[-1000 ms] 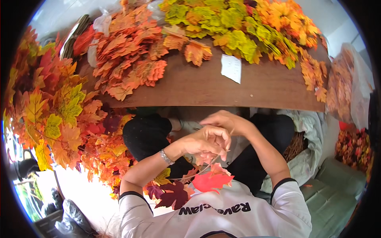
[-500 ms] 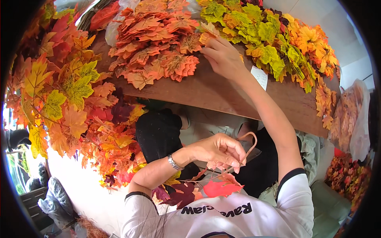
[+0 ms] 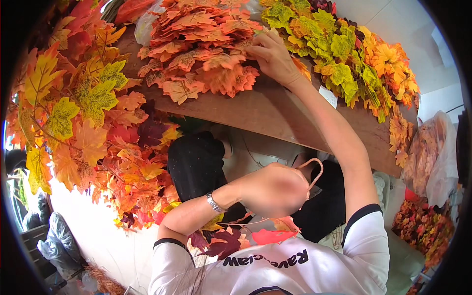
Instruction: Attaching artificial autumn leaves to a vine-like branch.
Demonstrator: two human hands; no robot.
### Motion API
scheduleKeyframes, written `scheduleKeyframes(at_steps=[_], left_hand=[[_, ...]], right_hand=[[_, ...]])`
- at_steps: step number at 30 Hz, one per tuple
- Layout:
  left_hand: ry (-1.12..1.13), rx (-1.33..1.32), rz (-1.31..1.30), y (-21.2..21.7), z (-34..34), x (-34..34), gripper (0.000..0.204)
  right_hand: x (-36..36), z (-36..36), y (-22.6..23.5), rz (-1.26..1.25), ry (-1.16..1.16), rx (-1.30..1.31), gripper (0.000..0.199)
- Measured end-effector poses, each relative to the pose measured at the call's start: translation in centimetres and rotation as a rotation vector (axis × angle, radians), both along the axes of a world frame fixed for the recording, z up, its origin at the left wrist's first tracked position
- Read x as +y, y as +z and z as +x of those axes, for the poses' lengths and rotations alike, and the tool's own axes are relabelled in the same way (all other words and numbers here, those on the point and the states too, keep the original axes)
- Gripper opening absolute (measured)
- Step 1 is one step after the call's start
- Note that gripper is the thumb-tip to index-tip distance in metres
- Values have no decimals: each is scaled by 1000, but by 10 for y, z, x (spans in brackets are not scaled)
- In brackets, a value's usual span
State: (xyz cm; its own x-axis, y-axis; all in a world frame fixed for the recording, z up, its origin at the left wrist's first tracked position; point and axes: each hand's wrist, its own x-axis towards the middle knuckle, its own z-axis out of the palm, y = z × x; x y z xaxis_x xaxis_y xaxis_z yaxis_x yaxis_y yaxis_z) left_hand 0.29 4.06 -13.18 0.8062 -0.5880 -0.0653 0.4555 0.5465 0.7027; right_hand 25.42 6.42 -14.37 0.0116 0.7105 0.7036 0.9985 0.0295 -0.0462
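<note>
My right hand reaches far out over the brown wooden table, its fingers curled into the edge of a pile of orange fake maple leaves; the leaves under it are blurred. My left hand, with a metal bracelet on the wrist, is held close to my chest and is also blurred. It is closed around a thin sprig with red and maroon leaves that hangs below it. A tan loop handle, like that of scissors, sticks out of the same hand.
Yellow-green and orange leaf bunches lie at the table's back right beside a white tag. A mass of autumn leaf branches fills the left. A clear bag of leaves stands at the right. My black-trousered knee is under the table.
My right hand left the sprig at my chest, stretched up to the orange leaf pile and now curls into it. My left hand stayed near my chest with the sprig.
</note>
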Motion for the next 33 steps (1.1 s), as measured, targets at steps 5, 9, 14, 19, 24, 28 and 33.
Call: scheduleKeyframes(at_steps=[5,9,14,19,24,28,33], left_hand=[[-11,1,65,2,1,-3,10],[-30,-9,95,-2,3,-7,10],[-36,-32,90,-4,4,-9,11],[-60,-1,99,-10,4,-11,12],[-32,5,115,-8,5,-13,13],[-20,-18,106,-12,2,-11,12],[-48,-49,106,-9,3,-10,12]], right_hand=[[-3,-2,0,-22,3,70,31],[-9,-1,-3,-121,-41,101,31],[-18,-19,16,-104,12,219,30],[-3,-54,4,-192,-72,141,22],[6,-45,-24,-220,-59,53,23],[11,-49,-21,-121,-3,214,24],[2,-52,-14,-310,5,197,25]])
